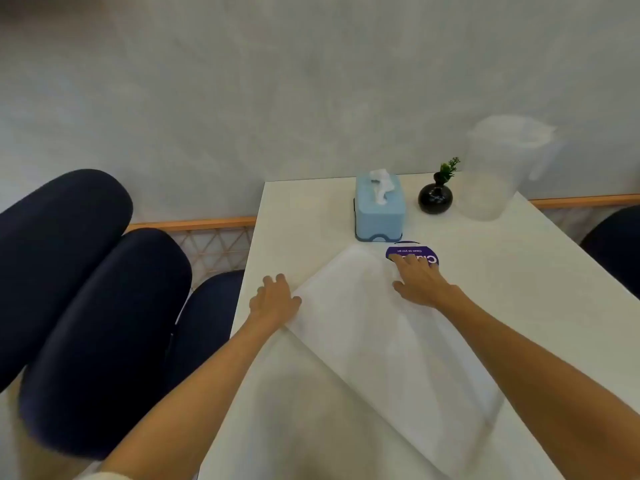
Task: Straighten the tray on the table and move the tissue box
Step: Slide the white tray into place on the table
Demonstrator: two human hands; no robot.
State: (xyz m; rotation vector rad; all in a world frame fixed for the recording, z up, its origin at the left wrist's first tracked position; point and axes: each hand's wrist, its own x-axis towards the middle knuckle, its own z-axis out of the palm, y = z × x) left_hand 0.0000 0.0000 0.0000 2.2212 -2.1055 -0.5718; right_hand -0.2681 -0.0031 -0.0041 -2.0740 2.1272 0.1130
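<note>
- White tray (pixel 391 341) lying askew on the white table (pixel 540 306), corners toward 12, 9 and 4 o'clock.
- Left hand (pixel 275 299) at the tray's 9 o'clock corner, fingers curled over the edge, gripping it.
- Right hand (pixel 419 282) near the 12 o'clock corner, fingers spread and pressed flat on the tray, fingertips reaching onto a purple round sign (pixel 427 256).
- Light blue tissue box (pixel 379 211) standing at 12 o'clock from the tray, just beyond its far corner, white tissue poking out on top.
- Black round vase (pixel 435 199) with a green sprig at 1 o'clock, beside the box.
- Clear plastic jug (pixel 498 171) further toward 2 o'clock, blurred.
- Dark blue seat cushions (pixel 86 306) off the table at 9 o'clock.
</note>
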